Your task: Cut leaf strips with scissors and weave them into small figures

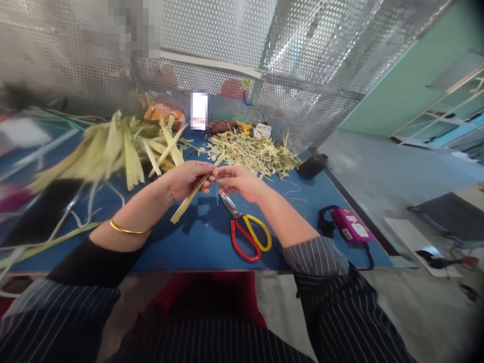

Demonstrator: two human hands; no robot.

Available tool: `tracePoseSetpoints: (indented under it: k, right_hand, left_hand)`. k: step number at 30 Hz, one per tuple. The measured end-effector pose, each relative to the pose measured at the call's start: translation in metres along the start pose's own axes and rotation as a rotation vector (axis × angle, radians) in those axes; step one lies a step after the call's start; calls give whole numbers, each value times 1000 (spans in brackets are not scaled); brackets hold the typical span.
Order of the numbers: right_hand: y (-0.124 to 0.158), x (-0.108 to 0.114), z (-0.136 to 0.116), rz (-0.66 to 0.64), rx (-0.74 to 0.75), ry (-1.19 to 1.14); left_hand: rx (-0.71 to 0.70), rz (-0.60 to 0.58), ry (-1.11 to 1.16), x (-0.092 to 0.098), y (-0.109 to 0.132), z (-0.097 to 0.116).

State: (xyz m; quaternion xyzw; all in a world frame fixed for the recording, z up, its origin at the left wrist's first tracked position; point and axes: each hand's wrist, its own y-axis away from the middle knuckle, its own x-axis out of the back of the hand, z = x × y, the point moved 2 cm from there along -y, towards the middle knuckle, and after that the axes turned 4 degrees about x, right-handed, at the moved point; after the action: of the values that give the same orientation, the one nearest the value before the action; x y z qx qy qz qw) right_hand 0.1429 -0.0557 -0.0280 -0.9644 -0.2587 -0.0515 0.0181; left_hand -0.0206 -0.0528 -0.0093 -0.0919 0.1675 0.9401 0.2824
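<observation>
My left hand point(192, 179) is closed around a folded strip of dry corn husk point(189, 199), which slants down toward me with its tip above the fingers. Close against it, my right hand point(240, 181) has its fingertips pinched together beside the husk. A thin pale thread point(218, 194) hangs below the fingers, seemingly from the right hand's pinch. Just under my right hand lie scissors point(237, 214) with one red and one yellow handle, their blades pointing at the hands.
Long corn husks point(113, 146) lie heaped at the left, and a pile of husk scraps point(253, 151) sits behind my hands. A black cup point(313, 166) lies at the right edge of the blue table point(212, 249). Nearer me is a purple box point(351, 225) with a black cord. Perforated metal sheeting point(215, 35) rises behind.
</observation>
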Motion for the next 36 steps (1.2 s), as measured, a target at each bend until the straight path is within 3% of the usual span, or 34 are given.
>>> tracePoseSetpoints:
  k: [2,5,14,18,20,22,27,36]
  right_hand:
    - [-6,-5,10,22,-80,-182]
    - [-5,2,22,203,-57,-230]
    - [8,24,3,493,288,305]
    - [11,30,-4,536,307,343]
    - [11,30,-5,520,299,367]
    - [11,27,-4,493,304,390]
    - [10,19,-2,411,322,494]
    - [10,20,0,323,295,527]
  left_hand:
    - [-10,51,2,1,-2,0]
    - [-4,103,-11,3,-7,-4]
    - [-31,234,12,2,-17,-16]
    - [-94,467,-32,10,-17,-12]
    - [-130,526,-78,10,-16,-11]
    - [-130,454,-86,5,-15,-13]
    - [-18,146,-10,-14,-14,-22]
    - [-58,215,73,-9,-19,-26]
